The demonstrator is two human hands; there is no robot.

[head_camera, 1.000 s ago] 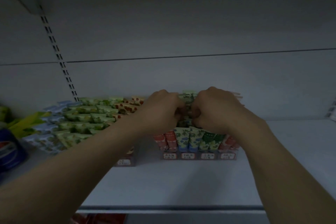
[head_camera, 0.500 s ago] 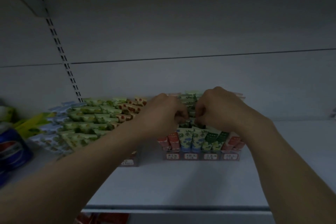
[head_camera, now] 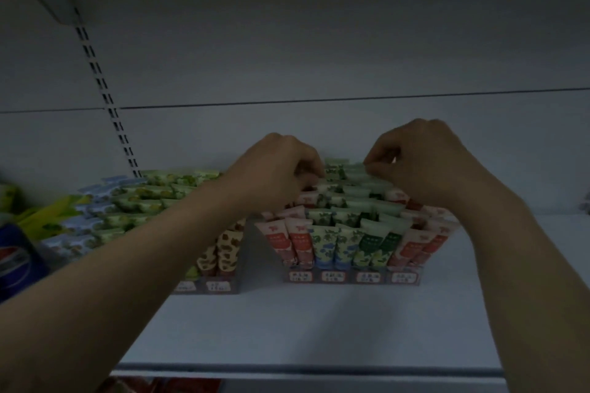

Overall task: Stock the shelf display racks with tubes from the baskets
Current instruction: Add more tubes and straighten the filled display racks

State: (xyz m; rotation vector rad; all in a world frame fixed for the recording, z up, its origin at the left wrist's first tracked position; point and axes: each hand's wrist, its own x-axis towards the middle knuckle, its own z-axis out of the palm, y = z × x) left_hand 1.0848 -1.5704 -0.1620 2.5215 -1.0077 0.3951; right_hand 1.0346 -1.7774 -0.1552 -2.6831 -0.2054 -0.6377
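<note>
On the white shelf (head_camera: 319, 329) stands a tiered display rack (head_camera: 351, 277) with price labels along its front, packed with red, blue-flowered and green tubes (head_camera: 344, 242). My left hand (head_camera: 277, 169) hovers over the rack's back left rows with its fingers curled down among the tube tops, fingertips hidden. My right hand (head_camera: 421, 163) is raised over the back right rows, fingers curled, thumb and forefinger tips meeting just above the pale green tubes with nothing seen between them. A second rack (head_camera: 220, 285) to the left holds green, blue and brown-spotted tubes (head_camera: 159, 198), partly behind my left forearm.
A blue soda can (head_camera: 16, 262) and yellow packets (head_camera: 48, 217) sit at the far left. A slotted upright (head_camera: 105, 96) runs up the back wall. Another shelf board hangs overhead. Red goods (head_camera: 159, 386) show below the front lip.
My hands were pressed together over the middle rows. They have moved apart, left hand leftward, right hand right and slightly up. The view shifted a little.
</note>
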